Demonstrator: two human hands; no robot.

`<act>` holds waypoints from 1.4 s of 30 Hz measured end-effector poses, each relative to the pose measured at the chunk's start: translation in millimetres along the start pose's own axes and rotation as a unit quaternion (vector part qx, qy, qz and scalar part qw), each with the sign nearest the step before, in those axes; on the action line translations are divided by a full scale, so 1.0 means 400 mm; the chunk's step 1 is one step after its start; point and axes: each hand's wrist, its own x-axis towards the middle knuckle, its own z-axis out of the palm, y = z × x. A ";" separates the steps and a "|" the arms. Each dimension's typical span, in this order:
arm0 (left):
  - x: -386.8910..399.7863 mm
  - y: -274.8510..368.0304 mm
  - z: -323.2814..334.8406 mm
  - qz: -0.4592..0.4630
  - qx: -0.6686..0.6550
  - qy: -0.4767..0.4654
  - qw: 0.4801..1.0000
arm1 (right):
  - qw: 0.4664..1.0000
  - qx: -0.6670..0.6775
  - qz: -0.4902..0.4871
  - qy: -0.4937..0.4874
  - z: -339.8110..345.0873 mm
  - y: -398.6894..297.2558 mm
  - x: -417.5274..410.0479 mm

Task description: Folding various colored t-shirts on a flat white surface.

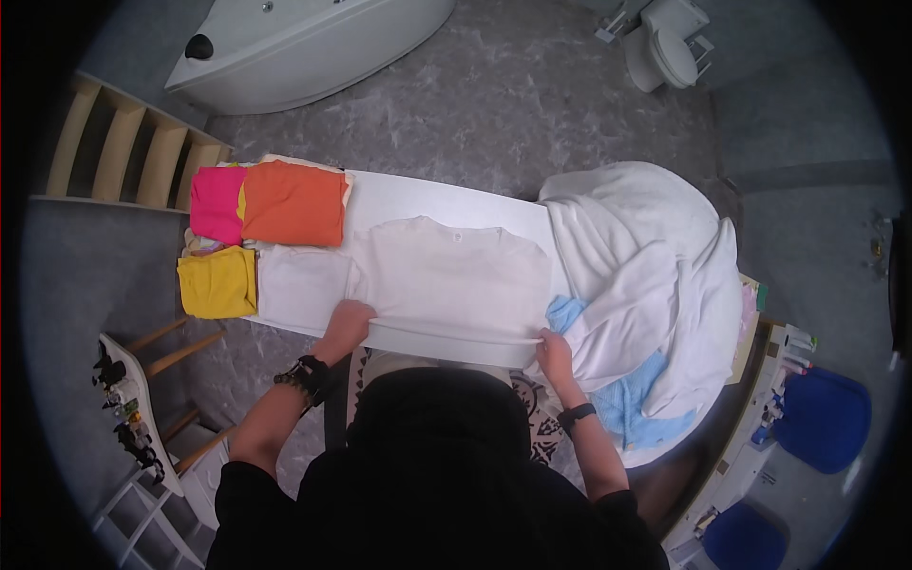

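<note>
A white shirt (456,278) lies spread on the white table (442,191), its neckline towards the far side. My left hand (350,320) pinches the near left corner of its hem. The near right corner is held by my right hand (556,353). Between both hands the hem runs nearly straight along the table's front. A folded white garment (303,285) sits just left of the shirt, close to my left hand. Beyond my right hand a large heap of white cloth (634,249) covers the table's right end, with light blue fabric (634,402) among it.
Folded orange (296,203), pink (217,203) and yellow clothes (217,283) are stacked at the table's left end. Wooden shelves (132,153) stand behind them. Blue chairs (823,420) are at right. A bathtub (313,57) and a toilet (662,53) stand across the floor.
</note>
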 end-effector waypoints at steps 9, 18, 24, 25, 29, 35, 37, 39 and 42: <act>-0.005 0.042 -0.014 0.020 -0.114 -0.114 0.987 | 0.983 0.127 -0.040 -0.127 -0.022 -0.007 0.042; 0.320 -0.024 -0.054 -0.018 0.097 0.179 0.979 | 0.971 0.015 0.002 0.240 0.034 0.066 0.365; 0.366 -0.088 -0.076 -0.120 0.182 0.014 0.976 | 0.982 0.075 0.129 0.114 0.008 0.063 0.368; 0.359 -0.096 -0.081 -0.122 0.182 0.014 0.976 | 0.982 0.063 0.144 0.102 0.000 0.065 0.363; 0.336 -0.123 -0.130 -0.081 0.092 -0.020 0.992 | 0.979 0.113 0.116 0.121 -0.034 0.059 0.331; 0.298 -0.089 -0.208 -0.116 -0.099 -0.015 0.988 | 0.933 0.338 0.119 0.030 -0.082 0.014 0.303; 0.290 -0.063 -0.225 -0.102 -0.098 -0.003 0.990 | 0.929 0.352 0.112 0.032 -0.089 0.007 0.297; 0.280 -0.040 -0.241 -0.108 -0.104 0.015 0.989 | 0.928 0.352 0.111 0.046 -0.097 0.000 0.295; 0.275 -0.028 -0.249 -0.083 -0.100 0.058 0.990 | 0.921 0.367 0.106 0.075 -0.111 0.003 0.302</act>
